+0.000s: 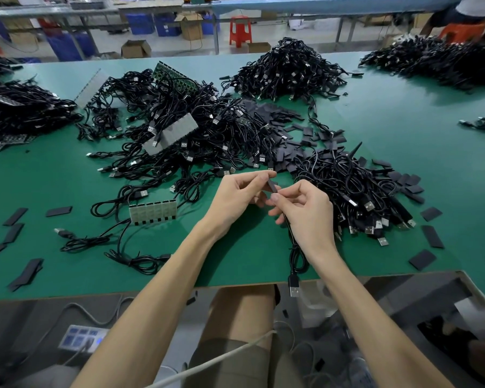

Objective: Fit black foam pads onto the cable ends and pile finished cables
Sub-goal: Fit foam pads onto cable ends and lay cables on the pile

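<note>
While loose pads [58, 211] lie near the table's [235, 261] left edge, the left hand [235, 197] pinches a foam pad [272, 186] between thumb and forefinger above the near edge. The right hand [305, 211] pinches the cable [294, 253] at that pad, its plug [294, 288] overhanging the edge. A cable pile [361, 197] lies just beside, rightward.

The single view comes from a wide-angle camera on the person's head, at the near edge of the green table [249, 256], facing forward and down across it toward the far edge. It sits close. Both forearms rise from the bottom of the frame, the left hand [237, 197] and right hand [305, 211] meet just beyond the near edge, and the lap [244, 317] shows below it.
</note>
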